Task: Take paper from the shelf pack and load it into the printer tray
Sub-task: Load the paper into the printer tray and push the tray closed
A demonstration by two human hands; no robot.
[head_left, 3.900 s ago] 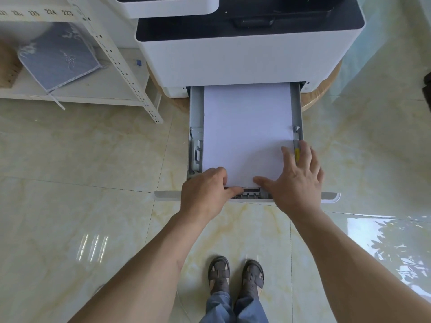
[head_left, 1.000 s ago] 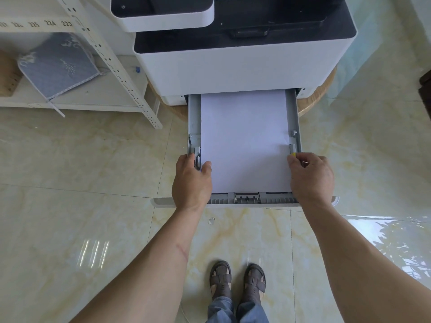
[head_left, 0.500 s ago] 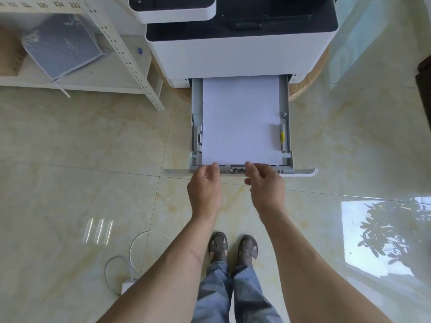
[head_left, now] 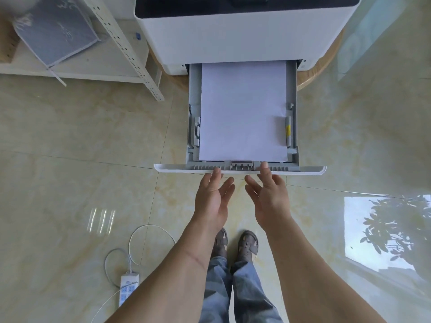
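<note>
The white printer [head_left: 238, 36] stands on a round wooden base with its grey paper tray [head_left: 194, 94] pulled out toward me. A flat stack of white paper [head_left: 242, 110] lies in the tray between the side guides. My left hand [head_left: 213, 197] and my right hand [head_left: 268, 197] are side by side just in front of the tray's white front panel [head_left: 177, 169], palms facing each other, fingers spread, fingertips at the panel's edge. Neither hand holds anything. The wrapped paper pack [head_left: 56, 29] lies on the shelf at the upper left.
A white metal shelf unit [head_left: 130, 52] stands left of the printer, its slotted post reaching the floor. A white power strip with a looped cable [head_left: 129, 287] lies on the glossy tile floor at the lower left. My feet in sandals [head_left: 235, 243] are below the tray.
My hands left the tray's side guides, came together at the front edge, and now sit open with palms turned inward just before the front panel. The camera has shifted back and up.
</note>
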